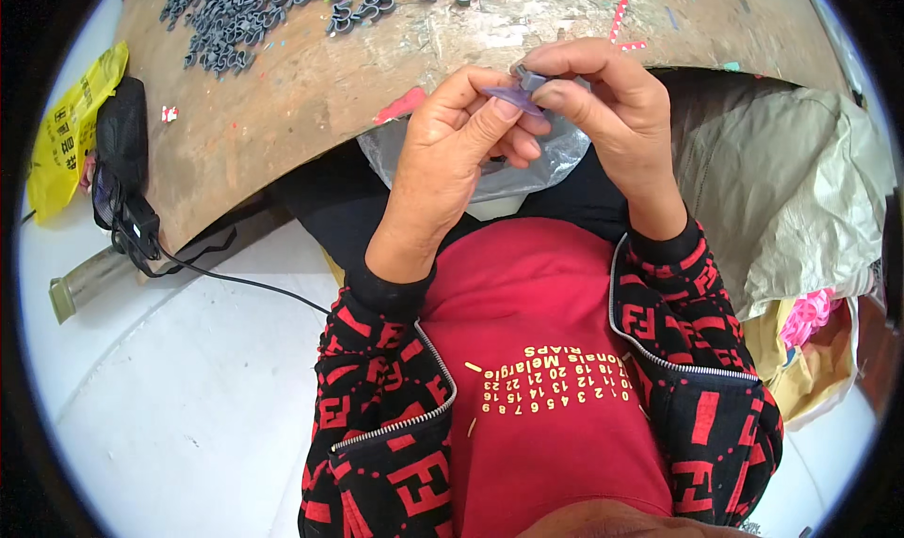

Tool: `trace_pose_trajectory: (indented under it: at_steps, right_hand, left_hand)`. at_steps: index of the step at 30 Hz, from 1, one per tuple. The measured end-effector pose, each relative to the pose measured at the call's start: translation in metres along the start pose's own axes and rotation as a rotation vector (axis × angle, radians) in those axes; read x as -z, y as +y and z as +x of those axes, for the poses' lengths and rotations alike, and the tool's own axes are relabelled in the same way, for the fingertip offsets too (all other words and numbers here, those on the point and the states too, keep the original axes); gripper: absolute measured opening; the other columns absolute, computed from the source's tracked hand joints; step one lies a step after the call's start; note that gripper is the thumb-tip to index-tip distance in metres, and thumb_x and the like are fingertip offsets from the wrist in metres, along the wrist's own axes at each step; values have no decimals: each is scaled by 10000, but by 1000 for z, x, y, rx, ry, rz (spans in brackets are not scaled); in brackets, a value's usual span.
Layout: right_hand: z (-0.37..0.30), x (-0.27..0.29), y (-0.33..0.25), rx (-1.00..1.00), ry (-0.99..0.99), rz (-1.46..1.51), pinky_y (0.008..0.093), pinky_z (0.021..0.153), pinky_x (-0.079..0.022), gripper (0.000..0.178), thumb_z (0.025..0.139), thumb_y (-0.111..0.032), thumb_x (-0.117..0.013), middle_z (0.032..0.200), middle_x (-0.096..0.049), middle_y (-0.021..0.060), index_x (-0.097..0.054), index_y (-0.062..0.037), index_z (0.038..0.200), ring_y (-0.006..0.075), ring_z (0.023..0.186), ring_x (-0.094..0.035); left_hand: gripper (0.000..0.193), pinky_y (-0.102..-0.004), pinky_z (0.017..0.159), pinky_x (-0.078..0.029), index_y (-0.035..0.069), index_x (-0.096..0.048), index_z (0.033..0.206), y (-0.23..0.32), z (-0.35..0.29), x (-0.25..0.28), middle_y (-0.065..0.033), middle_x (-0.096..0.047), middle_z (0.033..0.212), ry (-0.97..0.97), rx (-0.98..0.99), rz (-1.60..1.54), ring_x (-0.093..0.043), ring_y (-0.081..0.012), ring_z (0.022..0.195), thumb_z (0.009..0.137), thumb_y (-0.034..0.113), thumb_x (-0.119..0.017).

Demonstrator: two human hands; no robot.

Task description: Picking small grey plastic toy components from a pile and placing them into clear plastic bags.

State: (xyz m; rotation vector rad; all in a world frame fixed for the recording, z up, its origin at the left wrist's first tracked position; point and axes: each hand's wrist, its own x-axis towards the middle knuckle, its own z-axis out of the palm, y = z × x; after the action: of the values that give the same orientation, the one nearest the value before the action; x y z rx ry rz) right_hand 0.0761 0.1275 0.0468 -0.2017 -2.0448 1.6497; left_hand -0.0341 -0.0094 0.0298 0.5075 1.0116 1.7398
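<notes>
My left hand is closed, with thumb and fingers pinching a translucent purple suction cup by its rim. Between the thumb and forefinger of my right hand sits a small grey plastic clip. Clip and suction cup touch, held just over the table's near edge; whether they are joined is hidden by my fingertips. A heap of matching grey clips lies at the far left of the wooden table, with a few loose ones on its right side.
Below my hands, a clear plastic bag lies over my lap. Red scraps dot the table. At left are a yellow bag, a black pouch and a cable. A pale sack stands at right.
</notes>
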Motion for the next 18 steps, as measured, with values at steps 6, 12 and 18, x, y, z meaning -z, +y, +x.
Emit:
trace_pose_trajectory:
  at_steps: [6, 12, 18]
  right_hand:
    - [-6, 7, -2, -93, -66, -39, 281, 826, -452, 199, 806, 21, -594, 1004, -600, 112, -585, 35, 1005, 182, 936, -574]
    - [-5, 2, -3, -94, 30, 241, 274, 789, -440, 159, 838, -45, -579, 977, -567, 105, -555, 22, 980, 155, 853, -558]
    - [-10, 4, -4, -154, -24, 450, 268, 791, -429, 164, 844, -90, -578, 976, -554, 101, -554, 7, 973, 145, 849, -541]
  left_hand:
    - [166, -232, 634, -502, -1, -539, 1019, 3, -4, -3, -108, -630, 841, -3, -44, 153, -616, -124, 711, 900, 114, -533]
    - [126, -196, 577, -489, -20, -599, 964, 12, -11, -11, -70, -633, 815, 76, -294, 535, -608, -99, 648, 845, 15, -575]
    - [110, -183, 540, -465, -12, -630, 923, 13, -11, -8, -57, -632, 779, 130, -377, 638, -580, -76, 607, 816, 5, -610]
